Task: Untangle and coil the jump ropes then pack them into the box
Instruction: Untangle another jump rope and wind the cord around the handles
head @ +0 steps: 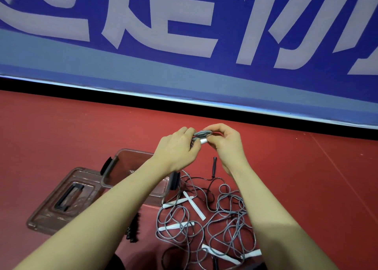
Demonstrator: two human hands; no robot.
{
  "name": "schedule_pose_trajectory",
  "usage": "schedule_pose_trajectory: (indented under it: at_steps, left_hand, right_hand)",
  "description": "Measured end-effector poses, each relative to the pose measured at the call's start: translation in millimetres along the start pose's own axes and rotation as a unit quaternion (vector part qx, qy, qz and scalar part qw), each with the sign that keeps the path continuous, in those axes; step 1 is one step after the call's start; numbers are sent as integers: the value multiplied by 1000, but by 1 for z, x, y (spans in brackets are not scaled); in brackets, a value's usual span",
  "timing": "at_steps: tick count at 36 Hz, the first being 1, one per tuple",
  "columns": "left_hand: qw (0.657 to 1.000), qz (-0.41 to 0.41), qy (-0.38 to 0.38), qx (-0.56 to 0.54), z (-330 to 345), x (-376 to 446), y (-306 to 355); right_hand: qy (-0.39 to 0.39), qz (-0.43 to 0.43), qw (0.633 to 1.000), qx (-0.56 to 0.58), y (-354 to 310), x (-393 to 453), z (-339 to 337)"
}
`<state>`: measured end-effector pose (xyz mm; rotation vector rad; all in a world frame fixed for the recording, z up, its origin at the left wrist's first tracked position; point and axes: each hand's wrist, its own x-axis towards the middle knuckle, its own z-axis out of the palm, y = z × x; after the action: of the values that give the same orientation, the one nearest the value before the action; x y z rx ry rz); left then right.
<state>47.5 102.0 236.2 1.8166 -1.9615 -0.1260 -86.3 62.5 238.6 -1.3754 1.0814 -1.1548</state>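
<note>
Both my hands are raised over the red floor and hold one small coil of grey jump rope between them. My left hand grips the coil from the left. My right hand pinches its white handle end from the right. Below them lies a tangle of grey ropes with several white handles and a black rope with a black handle. The clear brown box stands open to the left of the tangle, partly hidden by my left forearm.
The box's lid lies flat on the floor left of the box. A coiled black rope bundle lies under my left forearm. A blue banner wall with a black base strip runs across the back.
</note>
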Motion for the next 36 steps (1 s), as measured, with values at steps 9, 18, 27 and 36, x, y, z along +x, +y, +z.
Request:
schedule_pose_trajectory:
  at_steps: [9, 18, 27, 36]
  left_hand:
    - [996, -33, 46, -62, -2, 0, 1]
    - [993, -50, 28, -103, -1, 0, 1]
    - [993, -37, 5, -114, -3, -1, -2]
    - [981, -19, -17, -192, -10, -3, -4]
  right_hand:
    - [10, -13, 1000, 8, -3, -3, 1]
    - [3, -17, 997, 76, -9, -5, 1]
    - [-69, 33, 980, 182, -7, -5, -7]
    - [-112, 29, 975, 187, -7, -3, -10]
